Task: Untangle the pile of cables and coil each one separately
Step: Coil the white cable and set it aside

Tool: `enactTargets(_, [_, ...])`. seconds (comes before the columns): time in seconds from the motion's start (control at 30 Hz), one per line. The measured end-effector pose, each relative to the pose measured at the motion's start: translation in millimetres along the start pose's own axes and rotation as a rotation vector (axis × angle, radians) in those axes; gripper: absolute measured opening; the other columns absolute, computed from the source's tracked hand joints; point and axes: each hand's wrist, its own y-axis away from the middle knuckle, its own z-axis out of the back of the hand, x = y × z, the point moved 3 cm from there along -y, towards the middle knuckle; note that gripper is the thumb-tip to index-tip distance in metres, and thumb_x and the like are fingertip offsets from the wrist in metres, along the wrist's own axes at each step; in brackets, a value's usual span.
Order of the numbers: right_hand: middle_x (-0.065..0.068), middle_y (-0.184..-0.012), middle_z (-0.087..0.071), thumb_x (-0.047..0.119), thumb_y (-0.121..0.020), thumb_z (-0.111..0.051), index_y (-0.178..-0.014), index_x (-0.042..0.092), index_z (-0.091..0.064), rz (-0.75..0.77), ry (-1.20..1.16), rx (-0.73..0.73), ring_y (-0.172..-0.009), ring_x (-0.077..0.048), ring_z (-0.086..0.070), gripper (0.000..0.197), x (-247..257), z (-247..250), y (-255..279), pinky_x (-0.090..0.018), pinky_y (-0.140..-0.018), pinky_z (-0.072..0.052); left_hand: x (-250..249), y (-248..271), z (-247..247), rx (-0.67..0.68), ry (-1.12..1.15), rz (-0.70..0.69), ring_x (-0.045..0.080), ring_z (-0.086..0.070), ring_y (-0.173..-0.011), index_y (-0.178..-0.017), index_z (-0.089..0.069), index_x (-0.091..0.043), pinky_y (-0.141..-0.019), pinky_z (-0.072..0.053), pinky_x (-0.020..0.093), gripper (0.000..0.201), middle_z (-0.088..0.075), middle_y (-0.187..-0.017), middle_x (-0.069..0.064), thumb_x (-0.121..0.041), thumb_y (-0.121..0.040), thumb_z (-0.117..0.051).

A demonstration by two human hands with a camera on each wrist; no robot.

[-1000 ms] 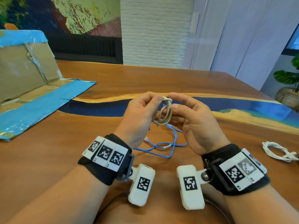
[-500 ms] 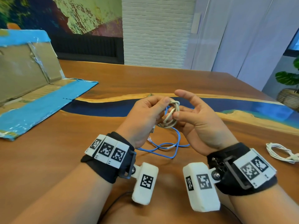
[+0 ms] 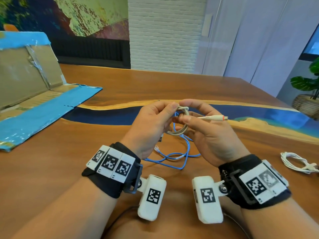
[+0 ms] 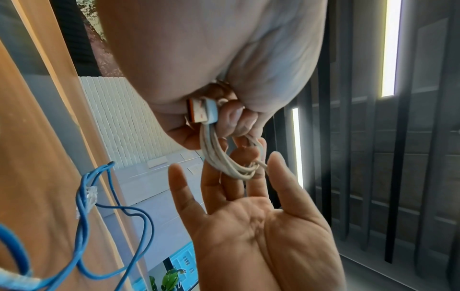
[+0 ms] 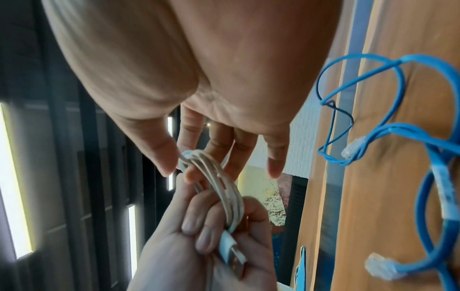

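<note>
Nearest the camera, both forearms reach out over the wooden table, each with a black wrist strap carrying white marker blocks. Just beyond them the left hand has its fingers curled round a small coil of white cable, with the flat plug of that cable tucked against the palm. The right hand faces it, pinching the free end of the same cable between thumb and forefinger at the top of the coil, where a turn is wrapped round the bundle; its other fingers are spread and fairly straight (the wrist views show this best). The cable's slim end plug sticks out to the right past the right hand. Under the hands a blue cable lies loose in open loops on the table, its clear plug beside the left hand. Well off to the right lies a second white cable, already bundled. Farther back on the left stands an opened cardboard box edged in blue tape. A potted plant stands beyond the table's right corner.
</note>
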Motion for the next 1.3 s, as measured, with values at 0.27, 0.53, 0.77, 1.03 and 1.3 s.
enactTargets(0.27, [-0.008, -0.1, -0.078, 0.022, -0.088, -0.07, -0.108, 0.021, -0.076, 0.116, 0.344, -0.147, -0.094, -0.021, -0.072, 0.02, 4.1, 8.1, -2.3, -0.037, -0.082, -0.056, 3.8, -2.7, 6.8, -0.13, -0.052, 0.002, 0.012, -0.026, -0.049, -0.092, -0.066, -0.011, -0.057, -0.03, 0.032, 0.027, -0.033, -0.056, 0.001, -0.023, -0.108, -0.048])
enactTargets(0.53, [-0.005, -0.07, -0.074, 0.003, -0.082, -0.08, -0.09, 0.013, -0.08, 0.111, 0.572, -0.155, -0.06, -0.014, -0.064, 0.012, 8.5, 17.8, -2.0, -0.024, -0.062, -0.053, 2.4, -6.6, 15.1, -0.214, -0.017, -0.031, 0.012, -0.026, -0.051, -0.09, -0.065, -0.014, -0.049, -0.029, 0.023, 0.026, -0.032, -0.06, 0.003, -0.024, -0.108, -0.048])
enactTargets(0.77, [-0.012, -0.074, -0.075, 0.003, -0.093, -0.069, -0.086, 0.008, -0.077, -0.112, 0.613, 0.13, -0.061, -0.018, -0.066, 0.011, 5.6, 4.5, 3.6, -0.028, -0.064, -0.055, 6.4, -8.2, 18.9, -0.248, -0.096, 0.001, 0.011, -0.028, -0.048, -0.088, -0.067, -0.012, -0.049, -0.033, 0.022, 0.032, -0.03, -0.055, -0.004, -0.027, -0.108, -0.048])
enactTargets(1.03, [0.006, -0.076, -0.068, 0.022, -0.086, -0.08, -0.075, 0.023, -0.072, -0.036, 1.119, -0.058, -0.071, -0.012, -0.062, 0.013, 4.0, 17.6, -0.9, -0.03, -0.068, -0.051, 8.0, -6.3, 9.2, -0.195, -0.012, 0.077, 0.012, -0.026, -0.05, -0.096, -0.061, -0.01, -0.054, -0.033, 0.026, 0.025, -0.031, -0.06, 0.0, -0.026, -0.109, -0.046])
enactTargets(1.3, [-0.015, -0.084, -0.077, -0.001, -0.096, -0.065, -0.096, 0.001, -0.074, -0.053, 0.55, -0.176, -0.077, -0.025, -0.076, 0.01, -13.4, 6.5, -2.2, -0.031, -0.066, -0.062, 6.9, -4.2, 3.7, -0.172, 0.128, 0.044, 0.012, -0.032, -0.052, -0.098, -0.062, -0.014, -0.057, -0.034, 0.026, 0.026, -0.038, -0.058, -0.001, -0.024, -0.11, -0.041])
